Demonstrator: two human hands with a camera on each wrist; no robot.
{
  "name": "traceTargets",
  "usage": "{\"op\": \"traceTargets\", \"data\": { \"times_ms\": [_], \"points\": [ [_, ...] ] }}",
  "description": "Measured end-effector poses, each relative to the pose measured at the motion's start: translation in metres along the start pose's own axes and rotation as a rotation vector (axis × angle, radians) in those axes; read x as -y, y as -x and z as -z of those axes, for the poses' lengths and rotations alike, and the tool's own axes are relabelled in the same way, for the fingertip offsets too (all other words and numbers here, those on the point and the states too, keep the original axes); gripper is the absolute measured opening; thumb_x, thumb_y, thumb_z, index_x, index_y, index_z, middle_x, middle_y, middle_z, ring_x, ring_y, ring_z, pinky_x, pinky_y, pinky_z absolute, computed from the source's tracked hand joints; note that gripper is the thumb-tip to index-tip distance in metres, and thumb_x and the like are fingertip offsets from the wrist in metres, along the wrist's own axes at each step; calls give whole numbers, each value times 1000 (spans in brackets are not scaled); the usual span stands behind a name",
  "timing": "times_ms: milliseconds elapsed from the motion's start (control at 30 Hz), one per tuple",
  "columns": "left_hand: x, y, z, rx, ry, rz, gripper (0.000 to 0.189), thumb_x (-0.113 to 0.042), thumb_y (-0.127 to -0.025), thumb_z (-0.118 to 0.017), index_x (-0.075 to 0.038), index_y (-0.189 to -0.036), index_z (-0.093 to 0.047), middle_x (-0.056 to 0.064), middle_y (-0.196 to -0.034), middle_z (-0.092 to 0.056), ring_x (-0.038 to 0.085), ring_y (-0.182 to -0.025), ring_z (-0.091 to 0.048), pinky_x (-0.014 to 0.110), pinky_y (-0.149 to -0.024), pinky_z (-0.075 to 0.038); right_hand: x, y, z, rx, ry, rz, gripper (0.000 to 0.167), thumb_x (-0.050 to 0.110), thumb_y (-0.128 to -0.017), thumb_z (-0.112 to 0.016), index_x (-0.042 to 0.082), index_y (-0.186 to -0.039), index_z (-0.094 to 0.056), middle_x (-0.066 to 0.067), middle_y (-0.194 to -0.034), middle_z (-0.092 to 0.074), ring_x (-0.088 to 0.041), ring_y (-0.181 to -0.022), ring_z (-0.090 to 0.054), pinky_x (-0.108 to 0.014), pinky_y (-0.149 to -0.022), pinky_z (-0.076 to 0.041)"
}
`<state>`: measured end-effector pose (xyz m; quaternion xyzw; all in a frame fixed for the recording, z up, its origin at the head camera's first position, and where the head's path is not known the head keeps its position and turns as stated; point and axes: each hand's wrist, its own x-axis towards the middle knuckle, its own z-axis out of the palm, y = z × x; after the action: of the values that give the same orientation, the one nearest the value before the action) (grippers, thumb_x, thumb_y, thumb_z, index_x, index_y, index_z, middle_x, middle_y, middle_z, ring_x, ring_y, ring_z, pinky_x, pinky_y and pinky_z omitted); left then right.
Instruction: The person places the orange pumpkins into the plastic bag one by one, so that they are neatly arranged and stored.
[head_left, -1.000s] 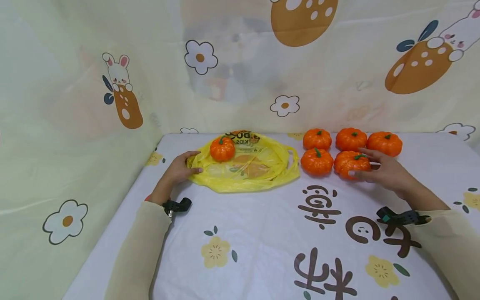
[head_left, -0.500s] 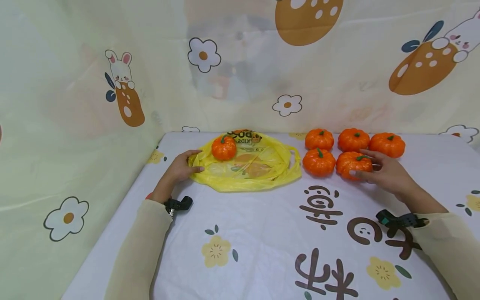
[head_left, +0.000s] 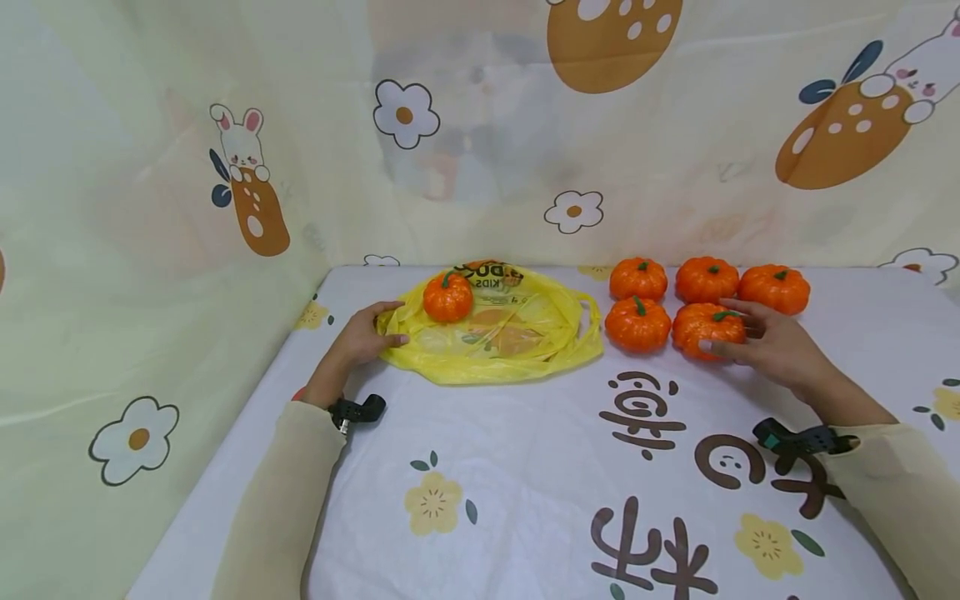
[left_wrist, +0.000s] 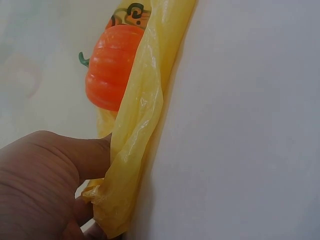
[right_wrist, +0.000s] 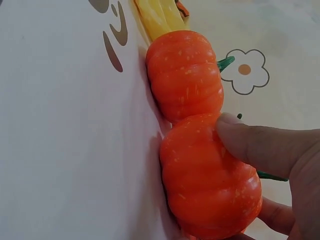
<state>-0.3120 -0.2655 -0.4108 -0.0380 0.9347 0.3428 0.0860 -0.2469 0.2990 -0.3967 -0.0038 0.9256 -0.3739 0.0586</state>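
A yellow plastic bag (head_left: 517, 367) with printed lettering lies flattened on the table, its handle loop toward the right. My left hand (head_left: 362, 336) grips the bag's left end; in the left wrist view the thumb (left_wrist: 90, 156) goes in behind a fold of plastic. One small orange toy pumpkin (head_left: 447, 297) with a green stem rests on the bag near that hand. Over on the right, my right hand (head_left: 772, 343) holds the front right pumpkin (head_left: 701, 329). Its thumb (right_wrist: 260, 145) lies on the near side, with fingers round the back, partly hidden.
Left of the held pumpkin sits another pumpkin (head_left: 637, 323), close against it. Several more, such as the back right pumpkin (head_left: 774, 288), form a row behind. A printed white cloth (head_left: 525, 467) covers the table, and a patterned curtain (head_left: 480, 192) hangs along the back and left.
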Motion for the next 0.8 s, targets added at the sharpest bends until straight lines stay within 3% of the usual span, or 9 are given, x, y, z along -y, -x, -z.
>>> {"op": "traceTargets", "data": {
  "times_ms": [333,700,800],
  "points": [
    [-1,1,1,7,4,1,68,-29,-89,-74,-25,-149,-43,12,-162,-30,35,-149,-26,56,-122,-20,2,2,3,-30,-11,-17,95,50,-89,-68,2,-156,-20,-39,-146,-30,-56,-129,-31,-69,-100,-39],
    [1,1,1,4,-4,-9,68,-29,-88,-74,-25,-149,-43,11,-161,-30,34,-149,-25,55,-122,-20,7,3,6,-31,-94,-46,97,50,-88,-68,3,-156,-17,-37,-150,-26,-55,-131,-28,-66,-101,-41],
    [0,2,2,2,-9,-14,68,-29,-88,-74,-25,-149,-43,11,-161,-31,35,-149,-25,55,-122,-20,9,3,7,-35,-127,-51,96,48,-89,-68,4,-156,-16,-37,-152,-22,-55,-132,-27,-49,-94,-54]
  ]
}}
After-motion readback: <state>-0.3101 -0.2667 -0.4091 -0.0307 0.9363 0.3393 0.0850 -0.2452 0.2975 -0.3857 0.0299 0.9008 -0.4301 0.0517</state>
